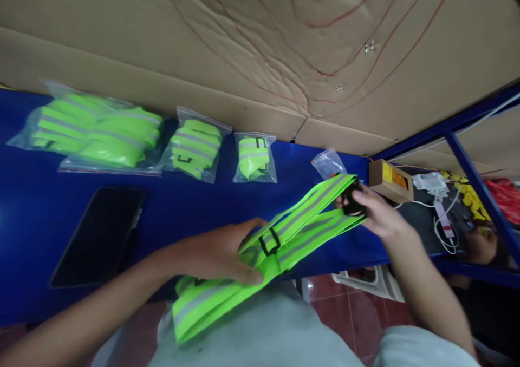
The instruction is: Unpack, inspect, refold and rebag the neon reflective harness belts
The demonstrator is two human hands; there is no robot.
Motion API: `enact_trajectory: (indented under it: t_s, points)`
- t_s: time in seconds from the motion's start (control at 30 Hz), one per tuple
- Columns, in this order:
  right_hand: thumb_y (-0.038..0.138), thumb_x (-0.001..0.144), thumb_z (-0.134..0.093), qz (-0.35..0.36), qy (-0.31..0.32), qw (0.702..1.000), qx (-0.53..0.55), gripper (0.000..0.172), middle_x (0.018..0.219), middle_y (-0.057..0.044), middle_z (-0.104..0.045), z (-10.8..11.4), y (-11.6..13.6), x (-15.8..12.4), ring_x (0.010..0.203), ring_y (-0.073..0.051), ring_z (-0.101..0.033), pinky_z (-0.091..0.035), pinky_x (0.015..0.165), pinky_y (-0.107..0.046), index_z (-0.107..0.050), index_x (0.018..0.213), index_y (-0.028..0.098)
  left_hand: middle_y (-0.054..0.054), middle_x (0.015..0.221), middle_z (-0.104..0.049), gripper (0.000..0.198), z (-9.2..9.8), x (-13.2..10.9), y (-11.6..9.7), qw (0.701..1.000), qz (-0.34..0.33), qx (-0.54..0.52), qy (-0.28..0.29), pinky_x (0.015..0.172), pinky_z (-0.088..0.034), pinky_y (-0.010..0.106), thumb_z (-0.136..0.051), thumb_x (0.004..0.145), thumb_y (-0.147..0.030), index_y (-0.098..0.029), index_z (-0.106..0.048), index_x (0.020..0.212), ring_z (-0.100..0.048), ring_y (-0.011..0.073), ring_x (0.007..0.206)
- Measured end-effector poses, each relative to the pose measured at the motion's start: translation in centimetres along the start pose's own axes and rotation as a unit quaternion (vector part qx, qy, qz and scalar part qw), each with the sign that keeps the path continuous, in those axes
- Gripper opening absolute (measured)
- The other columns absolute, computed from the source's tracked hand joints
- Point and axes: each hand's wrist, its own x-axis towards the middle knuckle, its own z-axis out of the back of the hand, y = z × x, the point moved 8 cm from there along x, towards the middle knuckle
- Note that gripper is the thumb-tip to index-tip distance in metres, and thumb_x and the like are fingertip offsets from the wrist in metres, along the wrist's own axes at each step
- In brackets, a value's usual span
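We hold a fluorescent green fabric strap bundle with grey stripes (309, 237) slantwise across the front edge of the blue desk (179, 207). Our left hand (225, 254) is curled round its middle, thumb in front, beside a black rectangular buckle (270, 241); our right hand (376, 207) pinches the looped end with a black object (352, 200) (too blurred to name). Should the left grip slacken, we judge, the layers could fan apart, the loose tail (193, 318) beyond the desk's front edge dragging them down. An uneven pull might twist them at the buckle. Toward the desk's right end, a flat clear plastic bag (328, 164) could be knocked by the looped end. Clear zip bags of folded green straps (197, 145) line the desk's back edge.
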Motion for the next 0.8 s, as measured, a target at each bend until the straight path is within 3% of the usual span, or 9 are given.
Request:
enact_trajectory:
  t_s: [0.03,0.1,0.23,0.37,0.47,0.53,0.63,0.7,0.8]
  points:
    - [0.059,0.063,-0.092,-0.031,0.023,0.998,0.052,0.062,0.084,-0.003,-0.073,-0.7,-2.9,0.3,0.079,-0.019,-0.069,-0.058,0.071,-0.032,-0.075,0.115,0.028,0.009,0.114,-0.075,0.084,0.7,-0.2,1.0,0.992,0.05,0.107,-0.045,0.092,-0.058,0.043,-0.08,0.076,-0.044,-0.024,-0.047,0.151,-0.073,0.0312,0.106]
    - [0.049,0.068,-0.092,-0.057,0.036,0.992,0.107,0.064,0.09,0.0,-0.073,-1.2,-7.1,0.7,0.083,-0.017,-0.07,-0.057,0.078,-0.029,-0.071,0.126,0.031,0.012,0.111,-0.076,0.08,1.7,-0.2,2.0,0.948,0.117,0.277,-0.103,0.091,-0.058,0.05,-0.074,0.083,-0.037,-0.024,-0.044,0.156,-0.075,0.0364,0.105]
    - [0.044,0.077,-0.088,-0.078,0.038,0.988,0.125,0.063,0.1,-0.001,-0.076,-1.2,-11.0,1.1,0.095,-0.018,-0.072,-0.056,0.087,-0.029,-0.067,0.135,0.03,0.018,0.142,-0.064,0.076,1.4,1.3,1.1,0.901,0.082,0.404,-0.133,0.101,-0.056,0.048,-0.074,0.085,-0.027,-0.02,-0.046,0.155,-0.066,0.036,0.127]
    - [0.044,0.081,-0.086,-0.079,0.037,0.991,0.104,0.053,0.106,-0.002,-0.078,-0.8,-11.4,1.3,0.103,-0.021,-0.072,-0.055,0.092,-0.031,-0.07,0.129,0.03,0.022,0.155,-0.053,0.074,0.0,1.6,-1.5,0.843,0.023,0.485,-0.233,0.119,-0.042,0.058,-0.071,0.091,-0.03,-0.018,-0.044,0.158,-0.053,0.0372,0.144]
    - [0.049,0.083,-0.084,-0.072,0.034,0.993,0.09,0.046,0.106,-0.003,-0.078,-0.3,-11.2,1.3,0.101,-0.022,-0.073,-0.055,0.093,-0.033,-0.073,0.122,0.028,0.018,0.167,-0.039,0.093,-2.2,1.1,-2.9,0.828,-0.04,0.486,-0.277,0.121,-0.038,0.062,-0.074,0.088,-0.051,-0.028,-0.028,0.166,-0.043,0.0382,0.152]
    - [0.05,0.083,-0.083,-0.07,0.036,0.993,0.084,0.048,0.106,-0.004,-0.078,0.1,-11.1,1.4,0.1,-0.022,-0.073,-0.055,0.092,-0.034,-0.072,0.124,0.028,0.017,0.171,-0.033,0.101,-2.6,0.5,-2.6,0.816,-0.032,0.495,-0.296,0.124,-0.032,0.065,-0.078,0.085,-0.048,-0.034,-0.021,0.167,-0.038,0.0393,0.155]
    - [0.051,0.083,-0.083,-0.065,0.033,0.995,0.067,0.048,0.105,-0.004,-0.078,1.2,-11.2,1.6,0.1,-0.021,-0.072,-0.054,0.087,-0.031,-0.072,0.124,0.027,0.02,0.167,-0.04,0.088,-0.8,-1.1,-0.7,0.792,0.052,0.514,-0.326,0.127,-0.023,0.067,-0.068,0.09,-0.02,-0.029,-0.025,0.167,-0.04,0.0399,0.154]
    - [0.052,0.084,-0.082,-0.062,0.024,0.996,0.053,0.045,0.104,-0.004,-0.078,2.0,-11.3,1.6,0.099,-0.021,-0.071,-0.053,0.083,-0.029,-0.073,0.12,0.026,0.02,0.166,-0.041,0.08,1.0,-2.5,0.5,0.781,0.097,0.514,-0.341,0.126,-0.027,0.066,-0.054,0.092,-0.007,-0.024,-0.029,0.166,-0.043,0.0402,0.152]
    - [0.054,0.084,-0.081,-0.063,-0.001,0.997,0.043,0.042,0.102,-0.004,-0.077,3.1,-11.7,1.6,0.096,-0.021,-0.07,-0.052,0.078,-0.029,-0.075,0.115,0.026,0.018,0.172,-0.029,0.078,3.2,-4.7,1.2,0.761,0.126,0.503,-0.391,0.122,-0.038,0.062,-0.042,0.094,-0.003,-0.026,-0.024,0.166,-0.042,0.0417,0.152]
